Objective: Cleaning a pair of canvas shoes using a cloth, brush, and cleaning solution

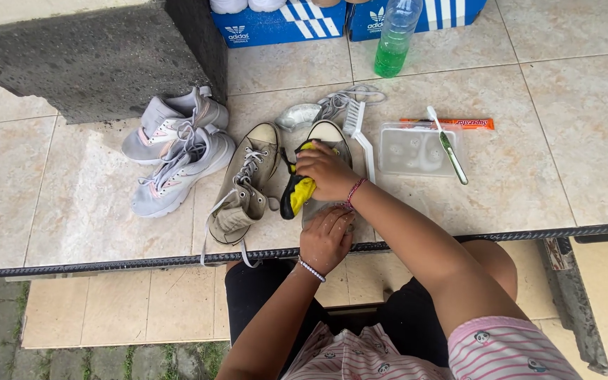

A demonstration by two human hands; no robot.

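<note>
My right hand (326, 171) presses a yellow and black cloth (297, 191) onto a worn khaki high-top shoe (328, 134) that lies on the tiled floor. My left hand (325, 236) lies flat on the heel end of that same shoe, holding it down. The matching khaki shoe (246, 184) stands just to the left with loose laces. A white brush (357, 134) lies right beside the shoe under my hands.
Two grey sneakers (174, 151) lie at the left by a dark stone block (100, 56). A clear plastic tub (420, 149) with a toothbrush (448, 144), an orange tube (452, 123), a bottle of green liquid (395, 35) and blue shoe boxes (276, 24) are at the back.
</note>
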